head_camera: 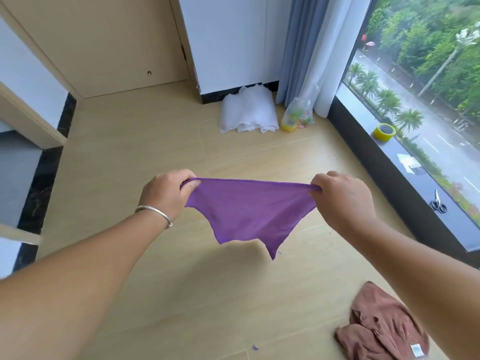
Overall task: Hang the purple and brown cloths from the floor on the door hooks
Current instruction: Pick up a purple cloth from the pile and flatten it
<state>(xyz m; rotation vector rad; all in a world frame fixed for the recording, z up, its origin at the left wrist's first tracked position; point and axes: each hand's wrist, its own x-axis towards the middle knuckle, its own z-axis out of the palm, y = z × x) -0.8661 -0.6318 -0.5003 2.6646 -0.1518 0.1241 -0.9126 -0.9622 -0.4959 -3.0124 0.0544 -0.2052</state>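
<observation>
While both arms reach forward, the left hand [166, 196] and right hand [340, 197] pinch the top corners of the purple cloth [249, 211], stretched above the floor [155, 152], with the brown cloth [381, 326] crumpled near right.

I am seeing my left hand [166, 194] and right hand [340, 201] curling over the top corners of the purple cloth [249, 211], so those corners are hiding inside my fingers. Below my right hand, the brown cloth [381, 326] is running off the bottom edge, my forearm is covering its right side, and its small white label [417, 350] is showing too tiny to read.
</observation>
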